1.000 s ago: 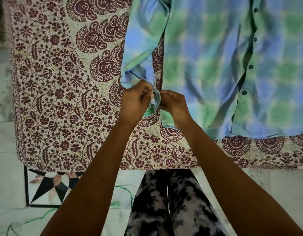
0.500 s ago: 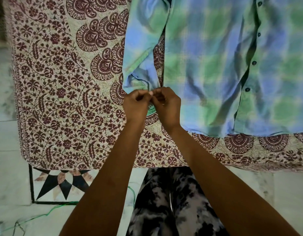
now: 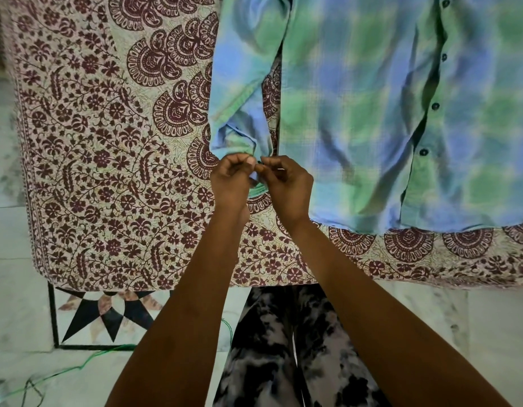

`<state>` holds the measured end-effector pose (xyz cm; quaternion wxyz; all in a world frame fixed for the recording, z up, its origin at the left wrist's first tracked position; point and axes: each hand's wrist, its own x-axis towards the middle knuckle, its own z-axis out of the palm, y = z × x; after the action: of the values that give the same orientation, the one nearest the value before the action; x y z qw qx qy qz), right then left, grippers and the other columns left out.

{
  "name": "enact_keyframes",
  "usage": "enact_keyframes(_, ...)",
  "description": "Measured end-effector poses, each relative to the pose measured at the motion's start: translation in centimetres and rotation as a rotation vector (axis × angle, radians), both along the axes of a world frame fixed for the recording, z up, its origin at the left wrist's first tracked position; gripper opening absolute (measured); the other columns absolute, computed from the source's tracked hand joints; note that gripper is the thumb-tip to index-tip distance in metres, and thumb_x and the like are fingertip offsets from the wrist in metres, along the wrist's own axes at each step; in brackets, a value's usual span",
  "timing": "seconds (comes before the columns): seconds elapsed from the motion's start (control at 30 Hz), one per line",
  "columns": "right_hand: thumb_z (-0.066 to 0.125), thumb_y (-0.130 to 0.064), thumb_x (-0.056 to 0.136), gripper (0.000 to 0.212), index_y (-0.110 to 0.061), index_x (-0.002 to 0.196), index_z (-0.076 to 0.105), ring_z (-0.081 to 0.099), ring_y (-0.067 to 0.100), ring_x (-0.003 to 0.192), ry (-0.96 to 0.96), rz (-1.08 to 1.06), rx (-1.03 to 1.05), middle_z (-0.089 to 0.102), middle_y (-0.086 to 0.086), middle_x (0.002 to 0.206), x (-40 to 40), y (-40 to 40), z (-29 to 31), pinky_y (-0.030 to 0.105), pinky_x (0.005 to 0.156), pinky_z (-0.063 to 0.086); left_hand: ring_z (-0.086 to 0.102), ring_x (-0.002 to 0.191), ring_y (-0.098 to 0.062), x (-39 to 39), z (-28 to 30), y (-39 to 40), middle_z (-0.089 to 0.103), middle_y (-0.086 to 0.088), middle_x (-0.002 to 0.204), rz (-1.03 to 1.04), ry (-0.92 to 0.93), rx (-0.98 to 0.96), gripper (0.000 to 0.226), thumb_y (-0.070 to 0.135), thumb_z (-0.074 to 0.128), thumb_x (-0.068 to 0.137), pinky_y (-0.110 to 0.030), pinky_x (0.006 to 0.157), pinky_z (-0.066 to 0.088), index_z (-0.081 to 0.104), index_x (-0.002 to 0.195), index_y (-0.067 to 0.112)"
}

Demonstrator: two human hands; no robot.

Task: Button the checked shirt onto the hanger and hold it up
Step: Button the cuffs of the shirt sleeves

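Both the left hand [image 3: 230, 183] and right hand [image 3: 286, 183] grip the checked shirt's [image 3: 357, 113] sleeve cuff [image 3: 255, 179] pinched between them.

Both arms [image 3: 195, 304] are bare, no sleeves or jewelry showing up to the hands [image 3: 230, 183]. Trousers [image 3: 283, 362] are a black-and-white tie-dye kind of print (blotchy, marbled look), loose-ish fit.

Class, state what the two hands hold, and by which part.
Both the left hand and right hand pinch the shirt by its sleeve cuff.
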<state>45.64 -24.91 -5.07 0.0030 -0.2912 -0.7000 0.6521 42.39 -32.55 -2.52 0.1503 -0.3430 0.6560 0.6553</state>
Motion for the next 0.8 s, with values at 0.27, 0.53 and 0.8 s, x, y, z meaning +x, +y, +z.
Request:
enact_keyframes(0.27,0.059,0.002,0.084,0.012,-0.004,0.076,0.066,0.063,0.007,0.05,-0.369,-0.029,-0.654,0.067,-0.002,0.053,-1.8,1.7,0.2,0.017,0.061,0.057,0.059,0.07,-0.016,0.8,-0.6,-1.3,0.066,-0.009,0.08,-0.491,0.401,-0.641,0.005,0.007,0.057,0.087,-0.024,0.064,0.043,0.06,0.088,0.003)
enact_keyframes(0.53,0.036,-0.006,0.095,0.024,-0.008,0.083,0.057,0.056,0.011,0.066,-0.39,-0.08,-0.958,0.062,0.003,0.071,-2.5,1.8,1.9,0.021,0.065,0.046,0.057,0.103,-0.024,1.1,0.1,-2.7,0.056,-0.016,0.116,-0.259,0.354,-0.796,0.045,0.046,0.047,0.087,-0.009,0.063,0.037,0.06,0.109,0.008)
enact_keyframes(0.8,0.034,-0.032,0.099,0.033,-0.011,0.11,0.057,0.06,0.017,0.083,-0.408,0.01,-0.929,0.066,0.005,0.095,-1.9,-0.7,4.6,0.026,0.075,0.049,0.049,0.122,-0.016,2.8,2.6,-5.3,0.048,0.002,0.134,-0.433,0.323,-0.267,0.069,0.037,0.07,0.073,-0.032,0.095,0.05,0.042,0.134,0.02)
